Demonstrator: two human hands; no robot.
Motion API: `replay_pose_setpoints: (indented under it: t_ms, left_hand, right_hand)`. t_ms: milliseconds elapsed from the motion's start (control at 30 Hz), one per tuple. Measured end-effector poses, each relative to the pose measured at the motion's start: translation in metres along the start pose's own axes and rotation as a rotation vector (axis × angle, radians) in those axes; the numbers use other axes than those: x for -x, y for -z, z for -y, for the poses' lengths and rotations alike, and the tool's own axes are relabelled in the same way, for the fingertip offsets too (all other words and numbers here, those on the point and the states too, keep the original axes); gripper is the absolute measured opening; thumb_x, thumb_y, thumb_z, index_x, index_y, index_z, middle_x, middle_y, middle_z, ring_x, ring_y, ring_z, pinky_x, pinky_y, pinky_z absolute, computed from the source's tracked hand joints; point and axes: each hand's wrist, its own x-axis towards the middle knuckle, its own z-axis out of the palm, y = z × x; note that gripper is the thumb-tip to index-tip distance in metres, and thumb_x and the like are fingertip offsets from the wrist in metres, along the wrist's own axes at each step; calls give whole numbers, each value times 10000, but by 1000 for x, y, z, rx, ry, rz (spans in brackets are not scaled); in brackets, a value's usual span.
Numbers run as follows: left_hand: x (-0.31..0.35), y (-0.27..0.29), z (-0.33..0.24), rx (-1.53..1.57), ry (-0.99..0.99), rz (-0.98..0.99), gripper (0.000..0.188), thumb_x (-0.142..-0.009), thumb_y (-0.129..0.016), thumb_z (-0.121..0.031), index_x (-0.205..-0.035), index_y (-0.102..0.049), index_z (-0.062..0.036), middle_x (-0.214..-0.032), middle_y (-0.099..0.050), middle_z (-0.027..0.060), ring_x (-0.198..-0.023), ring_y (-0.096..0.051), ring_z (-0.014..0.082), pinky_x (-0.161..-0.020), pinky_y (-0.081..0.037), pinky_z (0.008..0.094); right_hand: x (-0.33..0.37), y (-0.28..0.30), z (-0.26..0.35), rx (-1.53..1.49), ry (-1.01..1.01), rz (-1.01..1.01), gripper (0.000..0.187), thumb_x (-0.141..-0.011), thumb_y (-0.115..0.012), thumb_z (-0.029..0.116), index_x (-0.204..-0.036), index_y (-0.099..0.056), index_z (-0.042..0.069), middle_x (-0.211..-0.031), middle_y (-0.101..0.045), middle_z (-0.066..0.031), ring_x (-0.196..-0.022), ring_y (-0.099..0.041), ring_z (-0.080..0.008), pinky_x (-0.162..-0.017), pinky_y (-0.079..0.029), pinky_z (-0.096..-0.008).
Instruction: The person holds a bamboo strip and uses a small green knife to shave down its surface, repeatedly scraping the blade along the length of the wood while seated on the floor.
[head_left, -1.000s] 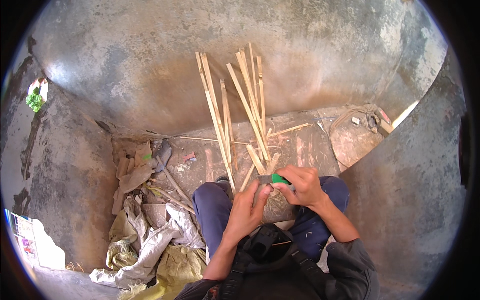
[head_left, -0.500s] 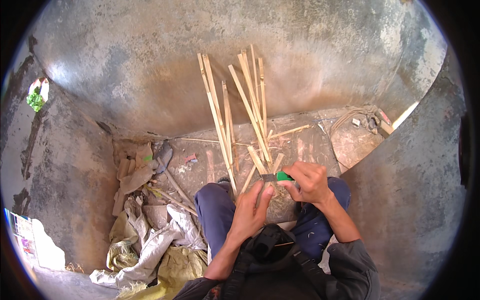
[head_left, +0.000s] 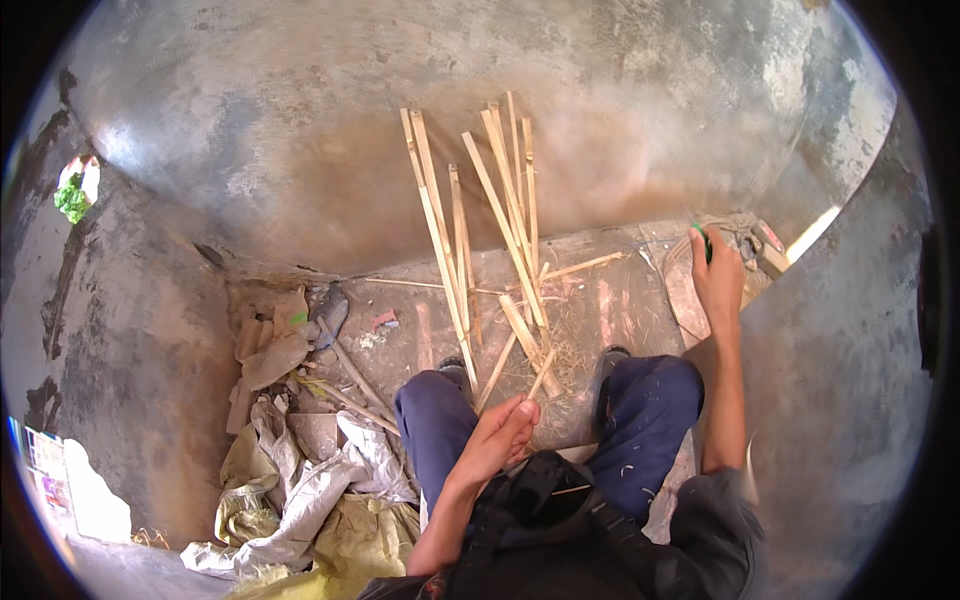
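Hand, left [head_left: 495, 440]: fingers and thumb closed on the near end of a short bamboo strip [head_left: 543, 373], its free end pointing away from the person, between the knees. Hand, right [head_left: 719, 282]: stretched forward and to the right, well apart from the left, clasped around a green-handled tool [head_left: 708, 246]; blade cannot be made out.

Trousers [head_left: 650, 415], navy, knees bent, one leg either side of the strip; pale flecks on the right leg.

Thick bamboo piece [head_left: 523, 335], lying just beyond the strip. Fine shavings [head_left: 574, 362], pale, strewn near it on the floor [head_left: 640, 322].

Long bamboo sticks [head_left: 431, 215], two loose groups, upper ends resting against the far wall [head_left: 640, 130], lower ends toward the person. Thin stick [head_left: 585, 264], flat on the floor, right of the groups.

Coiled cord [head_left: 682, 248], brown, near the right hand, by the far right corner.

Wooden pole [head_left: 352, 368], lying aslant, left of the left knee. Sacks [head_left: 300, 505], crumpled, whitish and yellowish, heaped at lower left, near the left forearm. Side wall [head_left: 135, 350], grey and stained, beyond them.
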Motion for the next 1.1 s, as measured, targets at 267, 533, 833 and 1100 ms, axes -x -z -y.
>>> replay_pose_setpoints:
  t_ms: [267, 533, 833, 1100]
  left_hand:
    - [-15, 0, -9, 6, -122, 61, 383, -1199, -428, -409, -1040, -555, -84, -714, -366, -72, -538, -339, 40, -533, -491, 263]
    - [-6, -9, -13, -64, -79, -11, 366, -1200, -445, -405, -1045, -535, -87, -746, -384, -59, -583, -384, 50, -540, -423, 259]
    - [1, -26, -20, -654, -285, -299, 296, -1171, -497, -255, -1179, -562, 34, -726, -562, 256, -652, -558, 442, -639, -427, 501]
    - [1, -27, -19, -636, -242, -275, 269, -1168, -499, -243, -1150, -553, 19, -723, -558, 264, -659, -548, 463, -644, -420, 507]
  right_hand:
    - [119, 5, 87, -481, 481, 260, 242, -1010, -756, 266, -1055, -729, 29, -913, -755, -137, -726, -746, -343, -611, -561, -404]
    - [144, -7, 106, -518, 628, 326, 236, -968, -800, 286, -1049, -746, 71, -929, -757, -88, -710, -746, -295, -585, -566, -383]
    - [141, -4, 111, -483, 636, 292, 241, -959, -804, 306, -1045, -756, 86, -901, -759, -65, -698, -749, -277, -577, -567, -372]
    - [136, -3, 104, -355, 709, 198, 252, -928, -812, 359, -1026, -763, 132, -806, -703, -30, -655, -722, -234, -548, -539, -365]
